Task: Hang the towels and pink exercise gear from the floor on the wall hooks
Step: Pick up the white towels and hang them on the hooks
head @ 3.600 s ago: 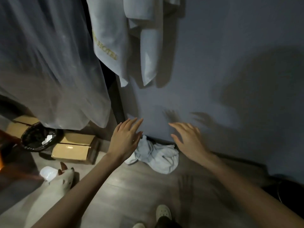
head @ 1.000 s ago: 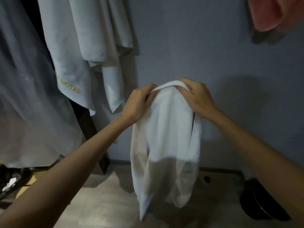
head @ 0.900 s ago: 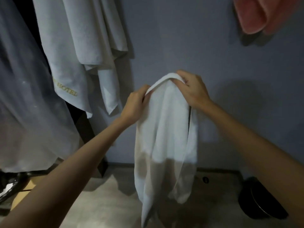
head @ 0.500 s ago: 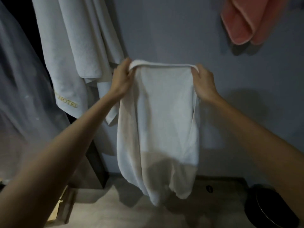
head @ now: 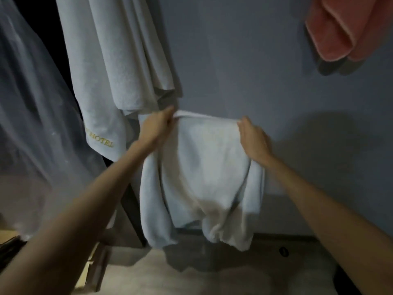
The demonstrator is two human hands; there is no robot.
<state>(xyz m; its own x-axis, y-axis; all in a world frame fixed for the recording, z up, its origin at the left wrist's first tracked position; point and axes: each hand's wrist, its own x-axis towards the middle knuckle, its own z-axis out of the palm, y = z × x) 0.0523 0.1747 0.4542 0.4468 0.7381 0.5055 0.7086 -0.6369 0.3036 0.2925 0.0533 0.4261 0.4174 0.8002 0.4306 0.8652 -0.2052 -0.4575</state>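
Both hands are up in front of the blue-grey wall (head: 244, 60), with the small white towel (head: 204, 177) stretched out between them. The left hand (head: 158, 124) has its fingers curled tight on the towel's top left corner, pinching the hem. The right hand (head: 254, 139) has the top right corner. Its back faces the camera and its fingers are closed over the edge, with the thumb hidden behind the cloth.

The top hem runs nearly straight from hand to hand, sitting a bit higher at the left one. The rest hangs below both hands in loose folds, and the bottom edge is bunched and clear of the floor (head: 180, 271).

It's tight on the left hand's side. The big hanging towel (head: 102, 71) with gold HOTEL lettering comes down just above and beside that hand, its lowest fold nearly at the knuckles. Further out past it is a sheer curtain (head: 32, 124).

Above the hem, between the two hands, it's just open wall, so there's lots of room there. The pink item (head: 344, 33) hangs high up and out past the right hand, well apart from the towel. Down below the right hand there's a small dark round thing (head: 284, 251) on the floor by the wall, can't tell what it is.
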